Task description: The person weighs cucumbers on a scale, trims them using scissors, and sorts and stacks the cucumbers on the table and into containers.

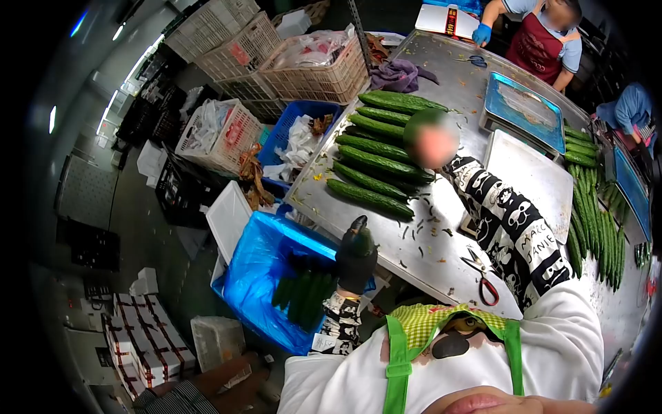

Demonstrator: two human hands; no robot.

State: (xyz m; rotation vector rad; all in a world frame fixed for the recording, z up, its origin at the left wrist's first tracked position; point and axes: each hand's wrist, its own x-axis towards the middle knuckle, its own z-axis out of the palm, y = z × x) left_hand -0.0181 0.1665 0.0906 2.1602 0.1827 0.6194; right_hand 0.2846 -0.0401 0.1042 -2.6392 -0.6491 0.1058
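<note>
My left hand [354,265], in a black glove, is closed round a dark green cucumber [363,241], at the near edge of the metal table [420,259]. Below it is a box lined with blue plastic [258,241], with several cucumbers [303,297] inside. My right hand [433,141] reaches to the right ends of a row of cucumbers [376,165] lying side by side on the table. A blurred patch covers that hand, so its fingers and anything in them are hidden. Red-handled scissors [489,291] lie near my right sleeve.
Blue-rimmed trays [524,114] and a white tray [531,179] lie across the table, beside long cucumbers [600,221]. A purple cloth [400,74] lies at the far edge. Crates [314,72] stand left. A co-worker with a blue glove [481,34] is at the far side.
</note>
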